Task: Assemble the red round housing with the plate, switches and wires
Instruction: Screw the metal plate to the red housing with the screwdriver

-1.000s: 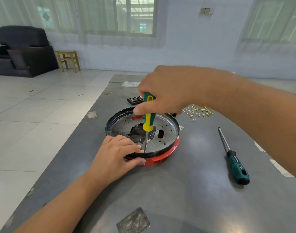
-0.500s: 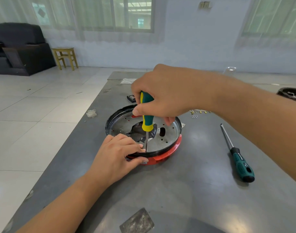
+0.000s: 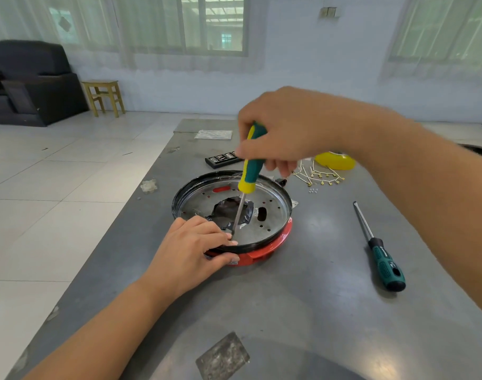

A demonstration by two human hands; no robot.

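The red round housing (image 3: 264, 249) is laid flat near the gray table's (image 3: 303, 311) left edge, open side up, gripped at its near rim by the left hand (image 3: 192, 249). A green-yellow screwdriver (image 3: 248, 175) is clasped by the right hand (image 3: 286, 133), nearly upright, tip down on the plate (image 3: 272, 223).

The housing (image 3: 264, 249) is red under a black rim and silvery plate (image 3: 270, 215), both screwdrivers (image 3: 250, 171) (image 3: 385, 266) are green, one with yellow, on a grey table (image 3: 303, 311).

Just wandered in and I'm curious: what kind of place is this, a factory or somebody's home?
Probably a plain workroom, not a proper factory: a grey worktable with a spare screwdriver and loose wires, on a tiled floor beside a dark armchair and a wooden stool.
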